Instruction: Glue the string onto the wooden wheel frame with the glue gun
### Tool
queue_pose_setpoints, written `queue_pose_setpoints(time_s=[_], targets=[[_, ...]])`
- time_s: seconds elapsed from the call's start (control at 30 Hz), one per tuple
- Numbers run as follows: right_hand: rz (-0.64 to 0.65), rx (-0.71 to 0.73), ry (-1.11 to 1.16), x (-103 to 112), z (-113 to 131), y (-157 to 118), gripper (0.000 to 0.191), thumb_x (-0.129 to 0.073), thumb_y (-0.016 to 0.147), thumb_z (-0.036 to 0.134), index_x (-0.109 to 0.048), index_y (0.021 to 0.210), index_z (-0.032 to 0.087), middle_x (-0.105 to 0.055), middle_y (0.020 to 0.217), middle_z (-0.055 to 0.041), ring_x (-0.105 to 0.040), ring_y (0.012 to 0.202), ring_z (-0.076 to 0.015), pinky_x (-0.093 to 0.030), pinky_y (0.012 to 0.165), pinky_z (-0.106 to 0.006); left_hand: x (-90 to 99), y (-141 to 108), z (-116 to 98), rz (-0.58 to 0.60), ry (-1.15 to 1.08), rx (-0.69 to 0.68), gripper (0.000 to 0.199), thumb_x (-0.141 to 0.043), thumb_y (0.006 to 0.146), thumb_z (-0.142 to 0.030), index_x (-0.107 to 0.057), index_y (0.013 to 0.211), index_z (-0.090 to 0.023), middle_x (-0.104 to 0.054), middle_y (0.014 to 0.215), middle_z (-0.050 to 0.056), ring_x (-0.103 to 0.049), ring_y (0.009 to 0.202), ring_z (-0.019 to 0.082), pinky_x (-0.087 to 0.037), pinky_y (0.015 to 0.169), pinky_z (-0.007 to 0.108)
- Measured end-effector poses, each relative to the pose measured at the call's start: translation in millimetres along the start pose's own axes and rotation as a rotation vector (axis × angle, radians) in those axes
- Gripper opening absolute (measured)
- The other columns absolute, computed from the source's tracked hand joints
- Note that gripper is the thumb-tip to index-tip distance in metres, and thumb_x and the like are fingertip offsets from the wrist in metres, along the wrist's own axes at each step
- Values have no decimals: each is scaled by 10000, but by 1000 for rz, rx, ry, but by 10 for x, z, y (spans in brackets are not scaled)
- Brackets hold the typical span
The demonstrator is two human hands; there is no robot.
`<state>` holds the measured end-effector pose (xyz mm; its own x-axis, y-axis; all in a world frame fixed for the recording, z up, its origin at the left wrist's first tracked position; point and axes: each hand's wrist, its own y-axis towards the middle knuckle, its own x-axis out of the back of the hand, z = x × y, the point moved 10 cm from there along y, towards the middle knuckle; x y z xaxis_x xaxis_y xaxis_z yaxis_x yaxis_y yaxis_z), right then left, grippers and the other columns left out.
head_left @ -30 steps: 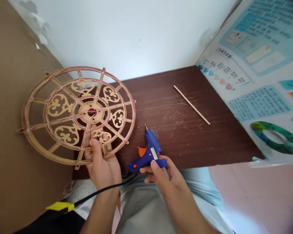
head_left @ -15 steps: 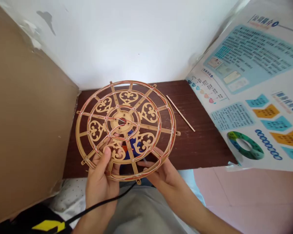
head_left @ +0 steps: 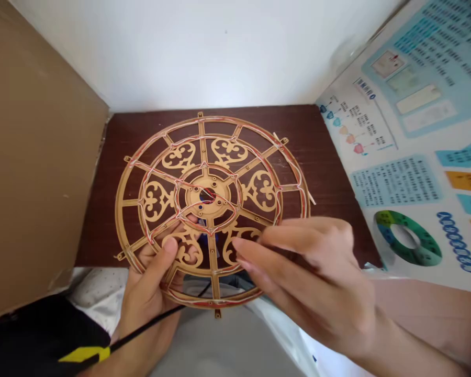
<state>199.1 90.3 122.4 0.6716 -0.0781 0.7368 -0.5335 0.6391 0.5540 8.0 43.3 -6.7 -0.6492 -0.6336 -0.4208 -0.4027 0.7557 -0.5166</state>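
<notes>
A gold-coloured round ornamental frame (head_left: 208,209), with spokes, scroll hearts and red and white wires along its rings, tilts toward me above the table. My left hand (head_left: 153,283) is closed on its lower left edge, thumb on top and fingers beneath. Over the lower right part of the ring is my right hand (head_left: 310,272), slightly blurred. Its fingertips are close together near a scroll heart (head_left: 235,251); anything pinched there cannot be made out. Partly hidden under the frame is a blue object (head_left: 208,240). A black cable (head_left: 149,324) runs below the frame, past my left wrist.
A thin pale stick (head_left: 312,196) lies on the dark brown table (head_left: 317,152), partly behind the frame. Cardboard (head_left: 39,157) stands at the left, a white wall (head_left: 204,52) behind, and a printed board (head_left: 400,157) at the right.
My right hand has come out from under the frame's lower right rim and moved above it. The frame has turned slightly and sits nearer to me. My view has shifted.
</notes>
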Motion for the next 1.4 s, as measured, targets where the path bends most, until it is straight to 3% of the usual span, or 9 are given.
queue_pose_setpoints(time_s=[0.17,0.3,0.43,0.73,0.9,1.1,1.27,1.4], targets=[[86,-17,34,-166,-43,122,184,-598,1091,135,-735,1125,252,-804,966,-3,-713,899,-179,-444,815,-393,72,-66,7,-55,62,-51,421,-890,854,-374,-793,1262,-344,-845,1243,19,-753,1290,355,-683,1072,492],[91,-19,53,-136,-87,56,213,-623,1072,125,-734,1177,273,-818,1013,5,-725,895,-185,-403,813,-412,45,-100,27,-34,57,-55,363,-854,881,-336,-800,1239,-376,-844,1241,5,-734,1325,345,-699,1055,491],[112,-53,69,-127,-124,38,224,-632,1077,132,-741,1182,299,-817,1030,32,-714,870,-166,-376,829,-416,69,-130,38,-56,44,-72,479,-890,843,-278,-778,1286,-420,-825,1295,-26,-705,1368,345,-684,1093,488],[116,-47,92,-126,-146,4,242,-569,1108,124,-732,1175,289,-825,1023,36,-718,842,-149,-346,805,-419,23,-146,47,-81,48,-107,501,-928,758,-274,-803,1233,-376,-811,1335,-26,-645,1437,380,-620,1173,538],[142,-46,124,-117,-141,16,257,-591,1077,81,-751,1182,253,-812,1015,14,-719,842,-152,-352,789,-408,30,-125,6,-90,51,-181,500,-863,865,-322,-750,1348,-390,-795,1370,-8,-628,1459,371,-615,1176,547],[211,-65,147,-192,-129,-5,209,-579,1106,114,-721,1205,231,-790,1035,2,-696,843,-162,-366,771,-403,-95,-52,-224,-134,14,-319,517,-778,942,-503,-684,1439,-396,-782,1389,37,-625,1458,389,-636,1137,567],[221,-100,166,-242,-132,15,118,-602,1113,147,-691,1167,204,-771,1060,-17,-699,938,-174,-428,852,-376,-106,-100,-224,-150,2,-274,489,-815,920,-462,-714,1391,-379,-791,1360,59,-637,1445,393,-653,1108,563],[230,-117,193,-238,-155,30,100,-608,1110,158,-687,1140,213,-752,1037,-18,-683,943,-179,-439,860,-373,-74,-157,-59,-99,44,-115,529,-938,799,-332,-765,1298,-354,-802,1335,65,-652,1425,408,-652,1111,560]])
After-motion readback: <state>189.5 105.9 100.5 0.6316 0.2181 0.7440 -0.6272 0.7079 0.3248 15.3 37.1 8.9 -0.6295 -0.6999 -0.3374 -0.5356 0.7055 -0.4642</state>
